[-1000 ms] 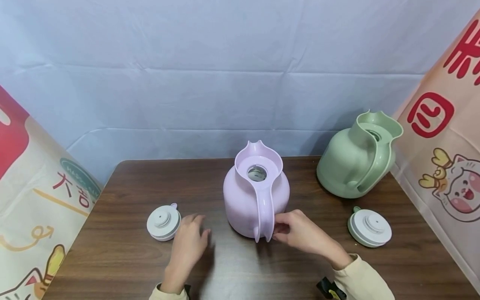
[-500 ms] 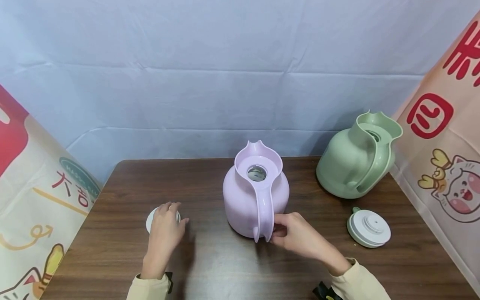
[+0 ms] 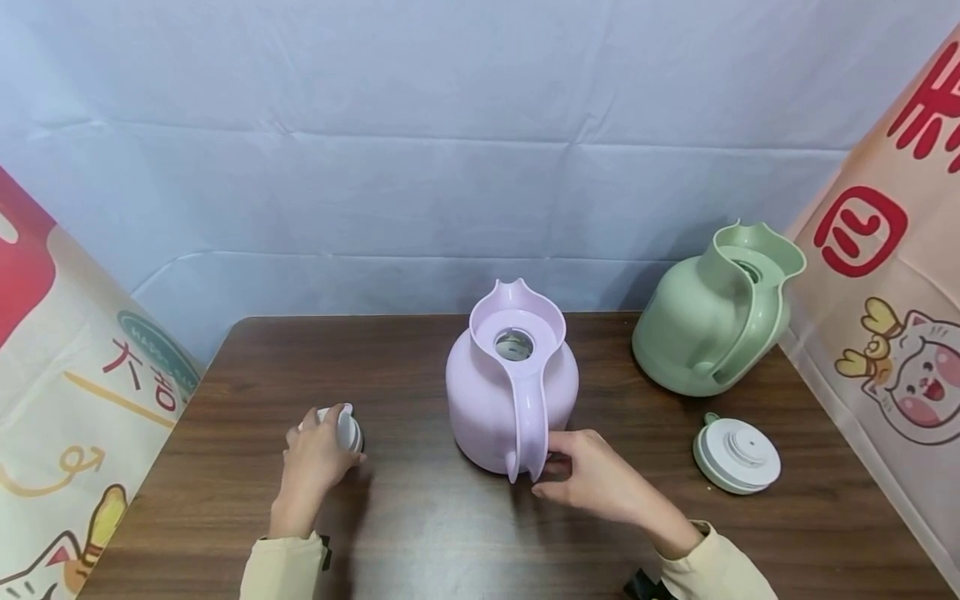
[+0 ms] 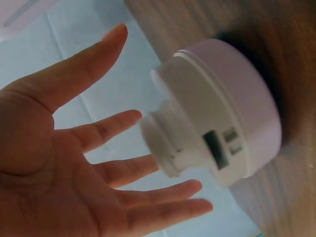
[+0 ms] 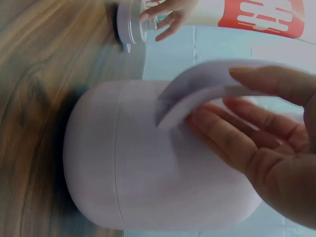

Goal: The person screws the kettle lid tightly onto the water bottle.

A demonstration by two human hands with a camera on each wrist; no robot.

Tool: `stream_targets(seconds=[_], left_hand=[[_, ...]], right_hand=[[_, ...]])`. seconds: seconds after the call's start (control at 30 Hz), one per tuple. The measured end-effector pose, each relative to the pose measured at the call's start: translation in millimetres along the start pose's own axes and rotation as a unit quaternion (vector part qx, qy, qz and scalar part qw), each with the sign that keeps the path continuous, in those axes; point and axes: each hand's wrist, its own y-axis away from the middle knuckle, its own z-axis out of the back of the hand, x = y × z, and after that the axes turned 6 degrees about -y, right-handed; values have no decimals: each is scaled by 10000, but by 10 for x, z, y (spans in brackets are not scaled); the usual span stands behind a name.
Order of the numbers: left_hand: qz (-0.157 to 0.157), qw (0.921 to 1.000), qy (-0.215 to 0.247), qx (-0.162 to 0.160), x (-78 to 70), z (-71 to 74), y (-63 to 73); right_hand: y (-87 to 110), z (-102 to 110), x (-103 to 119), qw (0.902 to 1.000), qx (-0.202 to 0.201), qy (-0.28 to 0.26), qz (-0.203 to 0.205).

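Note:
A lavender vacuum jug stands upright mid-table, its round mouth uncovered and its handle facing me. My right hand is at the lower handle. In the right wrist view, the thumb lies on the handle's outer side and the fingers reach inside the loop. To the left, a white and lavender jug lid lies on the table with its threaded stem up. My left hand is over this lid and partly hides it. The left wrist view shows its fingers spread around the stem, palm facing it.
A sage green vacuum jug, also uncovered, stands at the back right. In front of it lies its white and green lid, stem up. Pale cloth hangs behind the wooden table, with printed banners at both sides.
My left hand has moved left from beside the lavender lid to over it. My right hand stays at the lavender jug's handle, its thumb shifted slightly; both jugs stand still.

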Motion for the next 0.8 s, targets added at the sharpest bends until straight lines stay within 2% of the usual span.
stream_targets(seconds=[0.17, 0.37, 0.6, 0.8], left_hand=[[-9, 10000, 38, 52, 51, -28, -16], [36, 10000, 42, -28, 95, -35, -14], [95, 9998, -14, -152, 173, -60, -29], [216, 9997, 79, -18, 227, -101, -51]], right_hand=[[-4, -45, 19, 9993, -217, -218, -230], [-11, -77, 2, 9992, -317, 2, -260], [-5, -84, -20, 9976, -424, 547, 90], [3, -98, -71, 9893, -507, 1233, 596]])
